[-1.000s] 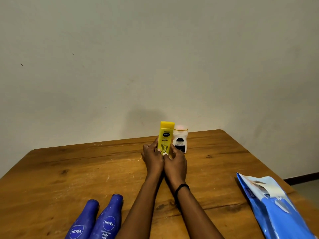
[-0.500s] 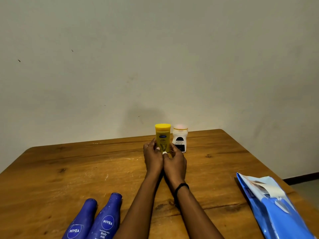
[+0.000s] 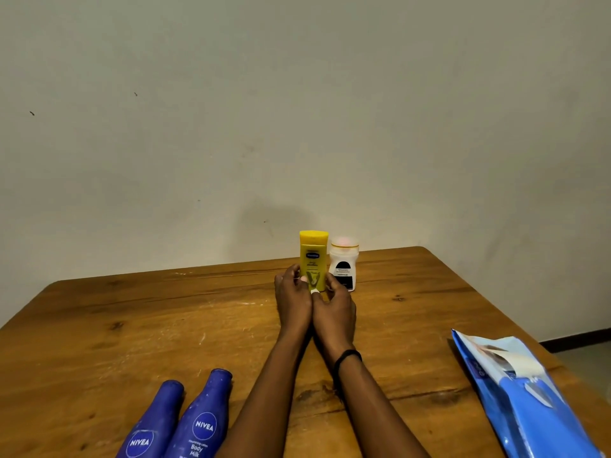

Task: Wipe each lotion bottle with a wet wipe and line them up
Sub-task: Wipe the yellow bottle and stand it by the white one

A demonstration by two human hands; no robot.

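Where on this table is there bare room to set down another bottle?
Widest free patch: the table left of the yellow bottle, beyond the blue bottles. A smaller one lies between the white bottle and the wipes pack. The middle is crowded: the left hand and right hand grip the yellow bottle, forearms stretched across the near table.

tall bottle (image 3: 313, 256) stands just left of short bottle (image 3: 344, 271) on the table (image 3: 132, 325).
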